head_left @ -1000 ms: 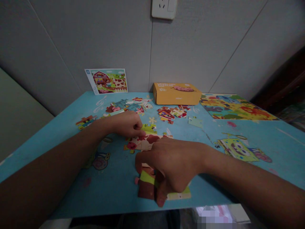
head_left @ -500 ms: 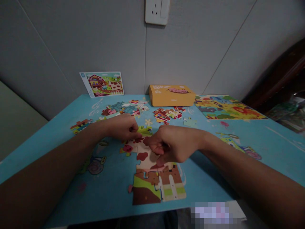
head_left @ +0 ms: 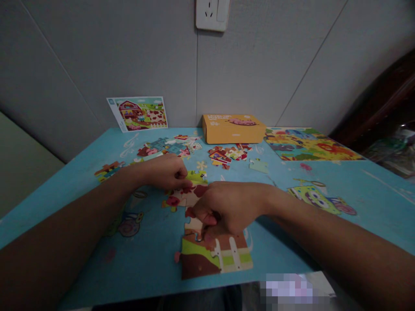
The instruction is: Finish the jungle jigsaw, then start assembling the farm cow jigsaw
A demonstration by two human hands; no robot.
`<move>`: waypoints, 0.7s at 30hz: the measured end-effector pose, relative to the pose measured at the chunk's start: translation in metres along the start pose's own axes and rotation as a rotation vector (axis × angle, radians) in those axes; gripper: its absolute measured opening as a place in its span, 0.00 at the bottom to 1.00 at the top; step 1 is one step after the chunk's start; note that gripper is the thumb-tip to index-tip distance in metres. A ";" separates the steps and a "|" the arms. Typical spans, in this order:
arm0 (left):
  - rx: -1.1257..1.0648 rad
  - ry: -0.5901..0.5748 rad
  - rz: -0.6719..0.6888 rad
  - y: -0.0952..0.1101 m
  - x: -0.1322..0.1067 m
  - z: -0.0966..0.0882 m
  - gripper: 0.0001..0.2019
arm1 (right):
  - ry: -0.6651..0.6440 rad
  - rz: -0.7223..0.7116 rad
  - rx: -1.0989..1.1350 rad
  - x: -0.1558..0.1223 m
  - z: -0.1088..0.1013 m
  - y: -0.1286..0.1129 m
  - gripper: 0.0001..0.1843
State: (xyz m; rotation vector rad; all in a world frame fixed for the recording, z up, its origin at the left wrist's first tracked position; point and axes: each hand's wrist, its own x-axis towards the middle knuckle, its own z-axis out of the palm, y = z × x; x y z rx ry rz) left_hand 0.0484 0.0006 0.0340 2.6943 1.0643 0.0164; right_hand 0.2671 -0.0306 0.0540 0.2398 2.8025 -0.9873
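A partly joined jigsaw puzzle [head_left: 199, 259] lies flat on the table in front of me, with a brown-patched cow, a brown path and a white fence on it. My left hand [head_left: 170, 172] is closed, its fingertips on the puzzle's upper left part near a pink pig piece [head_left: 173, 201]. Curled fingers of my right hand [head_left: 228, 206] press on the middle of the puzzle, around the seam above the fence pieces. That hand hides part of the cow and the right side.
Loose puzzle pieces [head_left: 162, 145] lie behind my left hand, and another pile [head_left: 228, 155] lies before an orange puzzle box [head_left: 234, 130]. A farm picture card [head_left: 139, 114] leans on the wall. A colourful animal puzzle [head_left: 311, 144] lies far right; a pale piece [head_left: 258, 165] lies alone.
My right hand has moved down the puzzle towards me, from the cow's body to the seam by the fence. The left hand has stayed almost in place.
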 end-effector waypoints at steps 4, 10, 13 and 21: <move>0.006 -0.012 -0.008 0.001 0.001 -0.001 0.23 | -0.023 0.039 0.008 0.001 0.000 -0.004 0.18; 0.027 -0.026 -0.040 0.002 0.001 0.000 0.24 | -0.076 0.117 -0.003 0.003 -0.001 -0.010 0.17; 0.025 -0.032 -0.044 0.002 0.001 0.000 0.24 | -0.104 0.151 -0.012 0.004 -0.002 -0.011 0.17; 0.057 -0.032 -0.033 0.000 0.000 0.002 0.24 | -0.143 0.199 0.030 0.005 -0.002 -0.013 0.19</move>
